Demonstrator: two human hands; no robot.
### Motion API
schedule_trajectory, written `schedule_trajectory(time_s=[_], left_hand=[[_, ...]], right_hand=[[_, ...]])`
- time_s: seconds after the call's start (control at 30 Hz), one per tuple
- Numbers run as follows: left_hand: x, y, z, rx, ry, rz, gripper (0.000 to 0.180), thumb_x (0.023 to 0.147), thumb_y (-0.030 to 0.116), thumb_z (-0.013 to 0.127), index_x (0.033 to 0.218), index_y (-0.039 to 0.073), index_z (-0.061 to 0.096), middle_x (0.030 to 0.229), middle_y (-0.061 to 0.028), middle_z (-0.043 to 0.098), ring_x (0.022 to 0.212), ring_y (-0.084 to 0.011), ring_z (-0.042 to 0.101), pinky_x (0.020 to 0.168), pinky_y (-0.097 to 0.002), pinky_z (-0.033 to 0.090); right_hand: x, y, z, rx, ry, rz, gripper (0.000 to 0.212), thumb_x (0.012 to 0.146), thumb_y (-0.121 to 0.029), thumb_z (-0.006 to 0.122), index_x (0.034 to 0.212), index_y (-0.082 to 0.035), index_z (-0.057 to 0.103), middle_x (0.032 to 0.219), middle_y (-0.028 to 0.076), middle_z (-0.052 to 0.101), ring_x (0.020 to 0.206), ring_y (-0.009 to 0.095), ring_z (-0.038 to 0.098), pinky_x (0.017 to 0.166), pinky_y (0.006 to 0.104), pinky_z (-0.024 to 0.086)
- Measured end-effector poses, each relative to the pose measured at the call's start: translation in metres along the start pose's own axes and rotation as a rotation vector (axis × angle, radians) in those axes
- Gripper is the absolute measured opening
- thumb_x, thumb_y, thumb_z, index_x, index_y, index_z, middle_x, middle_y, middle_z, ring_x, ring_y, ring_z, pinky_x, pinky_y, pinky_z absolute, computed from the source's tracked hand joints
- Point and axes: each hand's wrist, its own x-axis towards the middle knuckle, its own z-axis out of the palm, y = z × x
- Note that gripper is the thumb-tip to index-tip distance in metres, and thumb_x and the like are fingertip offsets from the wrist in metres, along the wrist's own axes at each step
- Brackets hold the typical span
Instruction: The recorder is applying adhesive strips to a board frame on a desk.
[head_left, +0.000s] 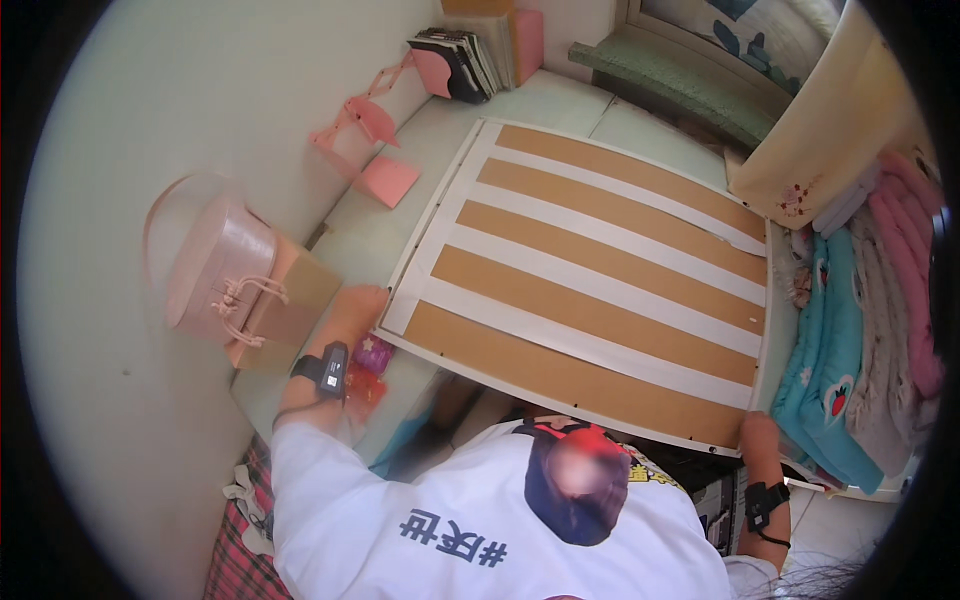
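Note:
A large flat panel point(600, 318) with a thin white frame lies tilted across the desk in front of me. Its upper face is brown board crossed by several white strips. At the panel's near left corner, my left hand point(364, 308) is closed on the frame's edge. My right hand point(760, 436) grips the near right corner, its fingers partly hidden by the frame. Black bands with small devices sit on both wrists. Beside my left wrist lie a small purple packet point(373, 354) and a red packet point(366, 392).
A pink handbag point(222, 265) stands on a box at the left wall. Pink expanding bookends point(388, 181) and several books point(462, 66) line the desk's back left. Folded blankets point(822, 350) are piled at the right, below a yellow curtain point(815, 125).

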Motion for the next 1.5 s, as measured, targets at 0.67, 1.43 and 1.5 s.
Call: schedule_trajectory(time_s=[0.67,1.43,1.5], left_hand=[[0.000,0.013,-0.002,-0.067,-0.063,-0.099,0.010,0.078,0.012,0.051,0.077,0.006,0.059,0.070,-0.0125,0.062,0.067,-0.0329,0.061,0.057,-0.0437,0.047],[0.034,-0.004,0.066,-1.125,-0.173,-1.037,0.055,0.087,0.042,0.052,0.097,-0.011,0.059,0.089,-0.0174,0.063,0.077,-0.0230,0.060,0.070,-0.0345,0.046],[0.029,-0.011,0.072,-1.242,-0.158,-1.033,0.054,0.087,0.041,0.052,0.100,-0.011,0.059,0.092,-0.0173,0.063,0.079,-0.0228,0.060,0.071,-0.0339,0.046]], right_hand=[[-0.013,-0.013,-0.004,0.202,0.105,0.185,0.008,0.078,-0.006,0.053,0.083,-0.003,0.057,0.079,0.014,0.058,0.076,0.030,0.062,0.065,0.0376,0.051],[-0.013,-0.041,0.059,1.566,0.351,1.010,0.044,0.092,-0.036,0.044,0.102,0.007,0.050,0.098,0.018,0.055,0.090,0.024,0.052,0.081,0.0341,0.040],[-0.012,-0.040,0.053,1.559,0.333,0.998,0.044,0.093,-0.035,0.044,0.103,0.007,0.050,0.100,0.018,0.055,0.091,0.024,0.052,0.082,0.0339,0.040]])
